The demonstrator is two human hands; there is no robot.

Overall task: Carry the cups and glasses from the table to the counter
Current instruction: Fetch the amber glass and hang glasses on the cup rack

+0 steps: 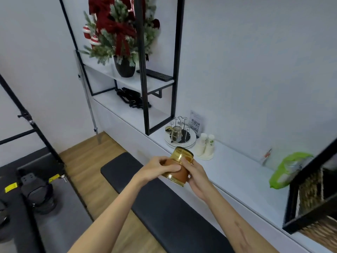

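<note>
I hold an amber glass cup (183, 156) with a brown sleeve around its middle, tilted, above the near edge of the white counter (235, 172). My left hand (160, 168) wraps the sleeve from the left. My right hand (194, 173) grips it from the right and below. Behind it on the counter stands a round cup rack (180, 136) with a clear glass upside down on one of its prongs. Two stacks of white paper cups (206, 146) stand just right of the rack.
A black padded bench (164, 203) runs along the front of the counter, under my arms. A green bag (288, 170) lies further right on the counter. A black metal shelf frame (144, 70) with a potted Christmas decoration rises at the left end.
</note>
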